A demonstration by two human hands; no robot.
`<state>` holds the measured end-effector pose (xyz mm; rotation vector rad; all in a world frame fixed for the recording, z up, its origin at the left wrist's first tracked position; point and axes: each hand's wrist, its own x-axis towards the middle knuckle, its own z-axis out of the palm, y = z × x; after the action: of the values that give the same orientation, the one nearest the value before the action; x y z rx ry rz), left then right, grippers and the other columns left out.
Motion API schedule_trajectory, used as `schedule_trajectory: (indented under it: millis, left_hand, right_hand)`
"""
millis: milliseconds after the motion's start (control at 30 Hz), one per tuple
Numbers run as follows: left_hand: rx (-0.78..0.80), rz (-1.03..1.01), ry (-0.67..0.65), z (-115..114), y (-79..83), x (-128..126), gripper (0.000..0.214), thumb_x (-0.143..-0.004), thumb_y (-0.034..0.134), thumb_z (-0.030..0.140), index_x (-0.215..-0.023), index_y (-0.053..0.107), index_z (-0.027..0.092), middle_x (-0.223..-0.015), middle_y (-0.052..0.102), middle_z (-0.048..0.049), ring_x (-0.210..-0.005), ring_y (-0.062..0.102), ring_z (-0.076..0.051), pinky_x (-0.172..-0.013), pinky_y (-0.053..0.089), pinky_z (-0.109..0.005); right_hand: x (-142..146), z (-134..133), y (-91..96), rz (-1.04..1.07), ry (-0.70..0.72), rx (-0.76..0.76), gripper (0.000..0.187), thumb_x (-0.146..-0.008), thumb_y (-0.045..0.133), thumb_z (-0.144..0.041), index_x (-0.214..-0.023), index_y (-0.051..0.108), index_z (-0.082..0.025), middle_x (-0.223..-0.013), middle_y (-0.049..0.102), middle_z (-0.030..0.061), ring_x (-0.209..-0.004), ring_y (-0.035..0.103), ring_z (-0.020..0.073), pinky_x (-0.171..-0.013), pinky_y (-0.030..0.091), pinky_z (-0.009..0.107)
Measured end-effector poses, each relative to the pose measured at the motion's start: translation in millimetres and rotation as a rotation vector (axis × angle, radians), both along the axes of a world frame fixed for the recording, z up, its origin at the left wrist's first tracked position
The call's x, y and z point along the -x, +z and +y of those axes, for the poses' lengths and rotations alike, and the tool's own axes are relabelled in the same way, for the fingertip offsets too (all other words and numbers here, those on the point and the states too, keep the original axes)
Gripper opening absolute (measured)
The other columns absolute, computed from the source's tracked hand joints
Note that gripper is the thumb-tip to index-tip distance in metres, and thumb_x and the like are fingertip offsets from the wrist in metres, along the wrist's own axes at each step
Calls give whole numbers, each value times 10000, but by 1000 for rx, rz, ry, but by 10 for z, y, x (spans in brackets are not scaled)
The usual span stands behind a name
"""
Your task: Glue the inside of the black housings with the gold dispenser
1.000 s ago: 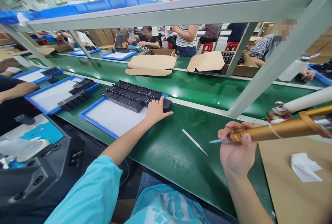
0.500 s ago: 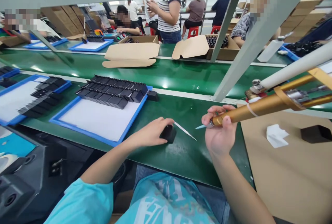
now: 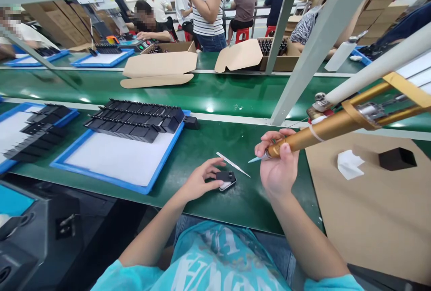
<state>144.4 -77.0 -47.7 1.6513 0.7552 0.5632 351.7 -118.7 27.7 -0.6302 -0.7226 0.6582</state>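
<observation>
My left hand [image 3: 204, 179] grips a small black plastic case [image 3: 226, 176] on the green bench, thumb at its near side and fingers curled at its left. A whitish area shows along the case's near edge. Just beyond it lies a thin white pointed strip [image 3: 233, 164]. My right hand [image 3: 279, 169] is wrapped around the front of a gold dispensing gun [image 3: 303, 137]. The gun's pale blue tapered nozzle [image 3: 255, 159] points left, above the bench and apart from the case.
A blue-rimmed tray [image 3: 148, 188] holds rows of black cases [image 3: 138, 118]; another tray [image 3: 30, 106] stands farther left. On cardboard [image 3: 367, 210] at right lie a crumpled white tissue [image 3: 350, 164] and a black block [image 3: 397, 158]. A grey post [image 3: 313, 53] rises ahead. Other people work beyond.
The black case has been turned in my left hand, and its pale near edge now shows. The hand has shifted slightly nearer me. My right hand keeps its hold on the gun; the view has moved a little.
</observation>
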Motion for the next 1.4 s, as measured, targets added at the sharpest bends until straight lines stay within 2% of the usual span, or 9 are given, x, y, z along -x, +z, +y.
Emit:
schedule_trajectory:
  millis: [100,200,300,433,533,700,967,1233,1400]
  left_hand:
    - [57,-62,147,-31,-140,21,434,-831,691,376,-1214,601,195,-1167,667,-118,-890,671,-185,-792,570,-330]
    - [-195,54,199,-145,-165,13,271,-907,593,372,-1103,689,211,-1194,672,-105,-1086,638,-228,-954,516,-396]
    - [-463,221,173,-267,-162,-22,460,-841,685,412,-1258,614,233,-1341,593,-108,-1226,556,-266,-1055,439,-460]
    - [-577,363,187,-327,-223,-107,505,-788,747,386,-1229,603,187,-1136,686,-113,-1039,641,-271,-902,523,-440]
    - [-574,353,192,-316,-191,-176,406,-834,695,345,-1197,606,188,-1088,711,-87,-976,674,-246,-849,542,-387]
    - [-547,263,216,-290,63,-286,452,-816,689,300,-1247,584,216,-1053,724,-46,-740,687,-170,-695,561,-292]
    - [-549,193,227,-268,272,-347,405,-794,697,273,-1184,617,195,-1071,731,-57,-965,695,-214,-870,563,-332]
    - [-524,188,227,-303,335,-347,415,-790,691,294,-1189,620,204,-1076,734,-52,-934,705,-218,-859,570,-335]
    - [-498,193,230,-291,329,-348,419,-795,683,307,-1197,617,212,-1075,731,-50,-908,705,-214,-843,568,-327]
  right_hand:
    - [17,-4,-1,-6,3,7,183,-871,545,-360,-1044,553,-303,-860,632,-26,-547,548,84,-562,431,267]
    - [43,-20,-2,-2,4,-8,190,-876,539,-346,-1064,530,-317,-890,627,-27,-540,546,81,-554,425,269]
    - [75,-47,14,-1,-3,-15,245,-883,529,-341,-1125,492,-350,-959,611,-28,-534,542,74,-547,421,273]
    - [104,-82,47,1,49,-5,344,-867,552,-364,-1202,477,-352,-975,596,-17,-542,547,78,-548,424,280]
    - [108,-99,51,12,152,-32,380,-850,566,-437,-1196,533,-286,-903,606,-9,-533,547,82,-542,421,277]
    - [118,-106,39,26,222,-94,381,-844,552,-504,-1137,575,-262,-845,630,-13,-504,536,87,-500,420,269]
    - [132,-111,48,29,221,-107,345,-852,532,-508,-1100,567,-271,-831,638,-19,-500,534,87,-500,431,266]
    - [133,-129,74,7,193,-81,240,-857,535,-498,-952,557,-280,-817,644,-37,-479,538,89,-494,427,268]
    - [138,-120,74,-14,188,-71,344,-845,512,-539,-1073,560,-286,-816,632,-21,-481,527,97,-480,430,280]
